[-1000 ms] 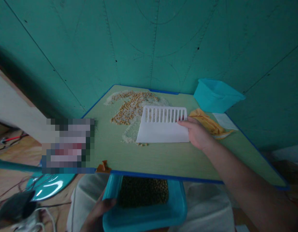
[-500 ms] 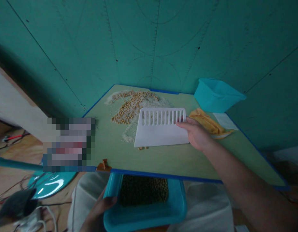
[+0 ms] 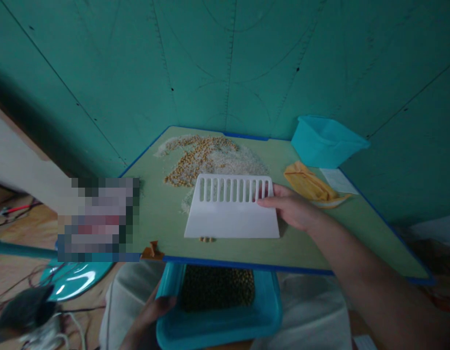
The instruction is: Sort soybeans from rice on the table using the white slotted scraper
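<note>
The left hand grasps the left side of the bin; hold it snug below the near edge of the worktop. Beans lie just nearside of the scraper; its lower edge should stay level, right hand clasping its right end.

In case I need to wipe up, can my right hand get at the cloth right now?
Probably yes: the cloth lies uncovered on the table near your right hand, nothing visibly between them. That hand holds the scraper, though, and likely must release it first.
</note>
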`<state>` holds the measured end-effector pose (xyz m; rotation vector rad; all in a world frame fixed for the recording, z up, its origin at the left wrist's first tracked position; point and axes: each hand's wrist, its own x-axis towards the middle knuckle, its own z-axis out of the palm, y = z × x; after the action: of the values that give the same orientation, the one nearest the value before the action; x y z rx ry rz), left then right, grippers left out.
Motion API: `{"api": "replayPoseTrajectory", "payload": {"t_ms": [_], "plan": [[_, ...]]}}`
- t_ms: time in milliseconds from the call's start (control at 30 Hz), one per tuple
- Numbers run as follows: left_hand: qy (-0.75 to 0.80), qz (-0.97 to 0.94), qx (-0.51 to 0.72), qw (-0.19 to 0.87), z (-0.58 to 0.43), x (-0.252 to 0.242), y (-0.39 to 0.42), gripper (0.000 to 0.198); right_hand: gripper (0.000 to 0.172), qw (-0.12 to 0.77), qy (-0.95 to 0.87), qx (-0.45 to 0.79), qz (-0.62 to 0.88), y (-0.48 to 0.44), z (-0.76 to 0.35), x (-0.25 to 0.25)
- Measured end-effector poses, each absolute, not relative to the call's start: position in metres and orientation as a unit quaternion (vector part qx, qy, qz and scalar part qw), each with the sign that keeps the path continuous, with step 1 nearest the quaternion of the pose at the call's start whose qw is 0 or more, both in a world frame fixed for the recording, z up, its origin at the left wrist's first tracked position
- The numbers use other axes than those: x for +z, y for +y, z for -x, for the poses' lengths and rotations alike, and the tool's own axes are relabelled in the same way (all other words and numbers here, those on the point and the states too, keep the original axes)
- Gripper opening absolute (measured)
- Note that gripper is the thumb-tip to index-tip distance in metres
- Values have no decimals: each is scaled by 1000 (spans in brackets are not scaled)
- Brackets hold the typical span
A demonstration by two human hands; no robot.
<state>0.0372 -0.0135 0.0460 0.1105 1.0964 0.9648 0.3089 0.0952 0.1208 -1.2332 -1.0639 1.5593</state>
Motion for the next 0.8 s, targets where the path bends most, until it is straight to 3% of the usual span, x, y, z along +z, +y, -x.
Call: {"api": "replayPoseTrajectory", "payload": {"t_ms": [200, 367, 433, 500, 600, 700, 800], "plan": [[518, -53, 433, 736, -36, 43, -15, 73, 23, 291, -526, 646, 470, 87, -313, 128], [529, -47, 437, 726, -35, 42, -14, 67, 19, 267, -568, 641, 442, 83, -315, 135], [540, -37, 435, 720, -36, 43, -14, 76, 17, 281, -572, 633, 440, 83, -316, 134], [541, -22, 436, 719, -36, 44, -15, 89, 17, 337, -559, 613, 445, 86, -318, 134], [534, -29, 429, 728, -38, 47, -16, 95, 17, 508, -492, 552, 442, 96, -328, 136], [534, -34, 406, 741, -39, 45, -15, 80, 14, 669, -412, 456, 418, 110, -345, 141], [535, -65, 376, 754, -35, 29, -9, 58, 13, 731, -340, 410, 426, 119, -361, 142]]}}
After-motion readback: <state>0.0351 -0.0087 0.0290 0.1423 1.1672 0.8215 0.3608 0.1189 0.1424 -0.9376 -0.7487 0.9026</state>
